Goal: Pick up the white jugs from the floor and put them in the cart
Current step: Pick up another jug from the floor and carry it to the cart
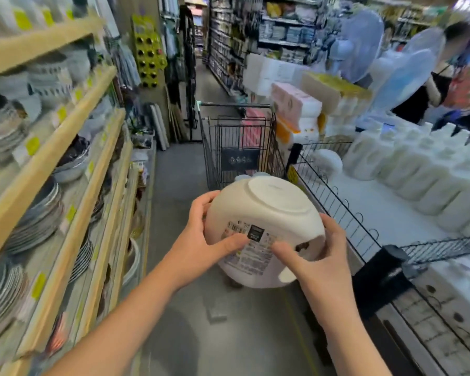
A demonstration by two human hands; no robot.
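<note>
I hold a white jug [266,207] in the air in the middle of the aisle, tipped so its round base faces up toward me and its printed label faces me. My left hand [201,234] grips its left side, thumb on the label. My right hand [318,256] grips its right side near the handle opening. Just beyond the jug stands a black wire cart [239,147] with white items showing low inside it.
Wooden shelves [52,185] stacked with plates and bowls line the left. A wire-fenced display table [377,213] with rows of white jugs runs along the right. A small grey block [216,316] lies on the floor. A person [440,85] stands far right.
</note>
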